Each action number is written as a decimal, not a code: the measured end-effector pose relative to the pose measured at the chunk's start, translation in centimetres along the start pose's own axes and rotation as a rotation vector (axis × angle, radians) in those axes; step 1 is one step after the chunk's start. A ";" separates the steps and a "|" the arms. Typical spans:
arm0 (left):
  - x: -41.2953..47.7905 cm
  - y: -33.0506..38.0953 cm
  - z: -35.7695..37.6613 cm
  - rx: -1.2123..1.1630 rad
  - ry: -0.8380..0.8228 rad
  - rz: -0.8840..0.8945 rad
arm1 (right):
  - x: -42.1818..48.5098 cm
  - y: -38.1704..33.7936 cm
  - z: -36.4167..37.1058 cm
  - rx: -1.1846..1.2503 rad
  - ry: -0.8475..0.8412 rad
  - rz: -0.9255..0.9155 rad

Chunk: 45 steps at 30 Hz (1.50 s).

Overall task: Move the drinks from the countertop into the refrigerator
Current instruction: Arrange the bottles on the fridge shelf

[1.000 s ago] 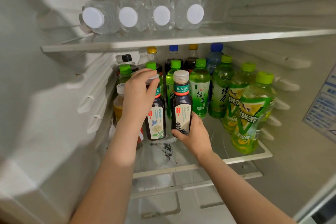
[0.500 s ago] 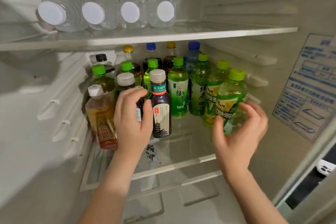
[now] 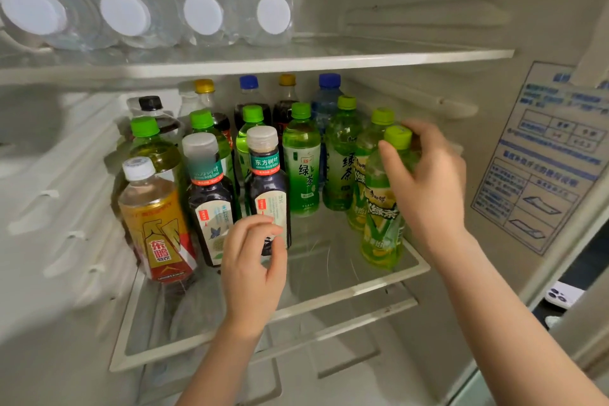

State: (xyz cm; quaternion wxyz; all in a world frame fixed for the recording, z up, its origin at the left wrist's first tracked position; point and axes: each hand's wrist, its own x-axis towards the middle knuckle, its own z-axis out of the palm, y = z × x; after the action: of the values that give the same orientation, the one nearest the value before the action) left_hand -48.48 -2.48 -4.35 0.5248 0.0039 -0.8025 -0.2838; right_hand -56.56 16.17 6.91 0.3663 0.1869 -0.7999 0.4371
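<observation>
Inside the open refrigerator, my right hand [image 3: 428,184] grips the shoulder of the front green tea bottle [image 3: 382,224], which stands at the right end of the glass shelf [image 3: 346,293]. My left hand [image 3: 253,270] hovers with loosely curled fingers just in front of the right one of two dark tea bottles [image 3: 267,188], holding nothing. The other dark bottle [image 3: 211,194] stands to its left, beside an orange-labelled bottle [image 3: 158,224]. Behind them are several green tea bottles [image 3: 301,168] and cola bottles, all upright.
Several water bottles [image 3: 201,15] lie on the upper shelf [image 3: 329,61], caps facing me. A printed sticker [image 3: 543,158] covers the right wall. A phone [image 3: 562,297] shows past the refrigerator's right edge. Bare glass lies at the shelf front between my hands.
My left hand let go of the left dark bottle and drew back toward me. My right hand released the other dark bottle, moved right and took hold of the front green tea bottle.
</observation>
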 end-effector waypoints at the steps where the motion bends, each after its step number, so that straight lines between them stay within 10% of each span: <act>1: 0.1 -0.1 0.0 -0.015 0.005 -0.029 | -0.1 -0.2 0.3 0.040 -0.014 -0.014; 45: 0.2 -1.0 0.9 -0.178 0.169 -0.224 | 4.6 -0.2 7.3 0.203 -0.455 -0.162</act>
State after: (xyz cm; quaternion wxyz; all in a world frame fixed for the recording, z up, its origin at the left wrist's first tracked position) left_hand -49.62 -3.02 -4.87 0.5539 0.0708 -0.7218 -0.4089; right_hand -62.62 10.09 7.94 0.1903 0.3797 -0.7962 0.4309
